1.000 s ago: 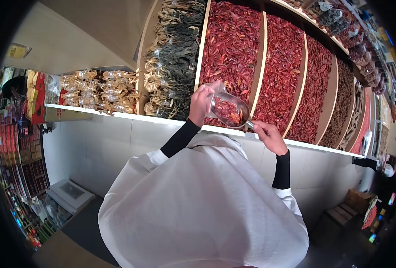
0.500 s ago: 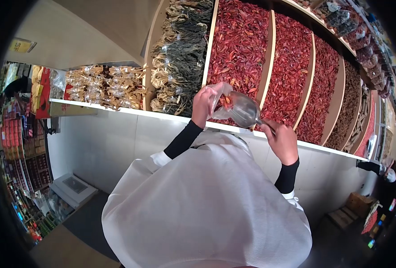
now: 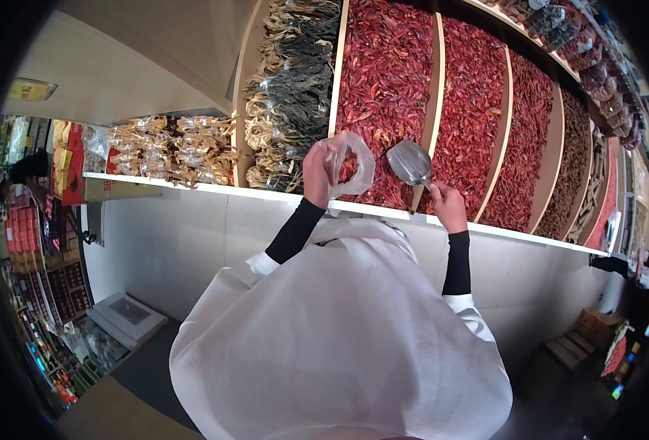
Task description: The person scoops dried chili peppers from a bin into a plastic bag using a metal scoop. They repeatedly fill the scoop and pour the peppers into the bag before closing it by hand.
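Observation:
My left hand (image 3: pixel 315 172) is closed on the rim of a clear plastic bag (image 3: pixel 363 170), whose round mouth gapes toward the right. Dried red chilies (image 3: pixel 389 66) fill the bin behind and below the bag. In my right hand (image 3: pixel 450 207) is the handle of a metal scoop (image 3: pixel 410 163). Its bowl is apart from the bag, over the chilies near the divider, and its inner face looks bare.
Left of the chilies lie bundled dark and pale dried strands (image 3: pixel 289 95). Thin wooden dividers (image 3: pixel 439 81) separate more bins of red chilies (image 3: pixel 474 103) and brown spices (image 3: pixel 568 169) to the right. A white front ledge (image 3: pixel 383 211) runs along the bins. Another person (image 3: pixel 621 268) is at far right.
The scoop has drawn back from the bag's mouth to the right, and its bowl has turned. The chilies seen at the bag's mouth before no longer show there.

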The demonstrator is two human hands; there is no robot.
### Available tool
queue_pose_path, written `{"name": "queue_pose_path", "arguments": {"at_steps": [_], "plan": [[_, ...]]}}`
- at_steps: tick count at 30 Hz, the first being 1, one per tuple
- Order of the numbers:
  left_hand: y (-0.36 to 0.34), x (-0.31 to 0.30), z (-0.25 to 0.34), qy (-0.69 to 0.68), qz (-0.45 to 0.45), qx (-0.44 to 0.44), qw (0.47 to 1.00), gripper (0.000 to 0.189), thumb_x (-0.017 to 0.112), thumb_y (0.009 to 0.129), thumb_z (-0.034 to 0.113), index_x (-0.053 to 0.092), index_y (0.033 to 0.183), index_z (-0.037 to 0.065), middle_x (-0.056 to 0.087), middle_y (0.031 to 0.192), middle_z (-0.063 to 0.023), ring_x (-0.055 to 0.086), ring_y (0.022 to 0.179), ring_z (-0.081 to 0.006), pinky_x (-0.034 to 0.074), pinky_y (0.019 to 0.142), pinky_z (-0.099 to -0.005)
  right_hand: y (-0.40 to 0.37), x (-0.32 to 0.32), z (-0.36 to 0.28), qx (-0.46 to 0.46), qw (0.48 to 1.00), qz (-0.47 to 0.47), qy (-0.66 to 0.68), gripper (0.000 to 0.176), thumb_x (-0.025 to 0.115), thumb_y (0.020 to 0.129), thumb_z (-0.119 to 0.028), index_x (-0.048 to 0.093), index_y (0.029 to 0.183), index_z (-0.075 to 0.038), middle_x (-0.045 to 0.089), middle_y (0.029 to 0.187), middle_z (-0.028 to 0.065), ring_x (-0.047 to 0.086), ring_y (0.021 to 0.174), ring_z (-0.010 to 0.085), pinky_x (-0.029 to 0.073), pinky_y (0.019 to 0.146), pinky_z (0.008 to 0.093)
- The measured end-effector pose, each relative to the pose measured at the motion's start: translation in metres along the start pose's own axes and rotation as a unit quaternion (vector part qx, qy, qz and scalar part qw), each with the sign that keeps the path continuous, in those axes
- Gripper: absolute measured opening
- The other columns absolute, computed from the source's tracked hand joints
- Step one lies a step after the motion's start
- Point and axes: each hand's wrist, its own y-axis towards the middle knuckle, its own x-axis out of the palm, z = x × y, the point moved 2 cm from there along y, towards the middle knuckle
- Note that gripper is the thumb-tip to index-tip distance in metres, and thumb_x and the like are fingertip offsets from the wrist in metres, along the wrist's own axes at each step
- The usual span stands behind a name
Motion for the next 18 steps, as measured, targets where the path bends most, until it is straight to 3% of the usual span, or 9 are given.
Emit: {"name": "queue_pose_path", "arguments": {"at_steps": [3,5,9,11,18], "plan": [[0.001,-0.002,-0.002,0.042,-0.007,0.009,0.999,0.027,0.041,0.1,0.028,0.057,0.084,0.012,0.044,0.06,0.0044,0.037,0.042,-0.0038,0.025,0.037,-0.0206,-0.001,0.028,0.015,0.008,0.998,0.031,-0.057,0.032,0.055,0.094,-0.03,0.069,0.099,-0.003,0.065,0.082,0.0243,0.064,0.079,0.0413,0.051,0.069,0.0479],[-0.003,0.005,0.003,0.023,0.018,-0.014,0.999,0.024,0.044,0.097,0.024,0.057,0.08,0.014,0.033,0.061,0.0095,0.027,0.048,-0.001,0.018,0.043,-0.0222,0.003,0.045,0.024,0.02,0.998,0.032,-0.049,0.032,0.055,0.094,-0.031,0.069,0.101,-0.003,0.065,0.083,0.0245,0.064,0.08,0.0417,0.05,0.07,0.0484],[-0.001,0.003,0.004,0.032,0.007,-0.023,0.999,0.024,0.044,0.098,0.025,0.057,0.08,0.013,0.035,0.063,0.009,0.029,0.052,-0.0013,0.021,0.046,-0.0221,0.015,0.07,0.022,0.017,0.997,0.073,0.01,0.032,0.054,0.095,-0.03,0.068,0.106,-0.004,0.066,0.087,0.0253,0.064,0.083,0.0427,0.051,0.072,0.0487],[0.005,0.0,-0.006,0.028,-0.008,0.03,0.999,0.029,0.042,0.1,0.031,0.057,0.083,0.013,0.04,0.059,0.0062,0.032,0.041,-0.0029,0.021,0.037,-0.0212,0.019,0.08,0.014,0.004,0.996,0.085,0.031,0.033,0.053,0.095,-0.03,0.067,0.11,-0.004,0.066,0.09,0.0256,0.065,0.085,0.0424,0.051,0.073,0.048],[0.003,0.002,-0.009,0.012,-0.025,0.01,1.0,0.028,0.043,0.099,0.031,0.058,0.083,0.013,0.04,0.06,0.0064,0.033,0.045,-0.003,0.024,0.041,-0.021,0.049,0.122,0.001,-0.032,0.98,0.183,0.075,0.033,0.052,0.097,-0.028,0.064,0.116,-0.004,0.067,0.097,0.0234,0.065,0.087,0.0409,0.051,0.076,0.0446]]}}
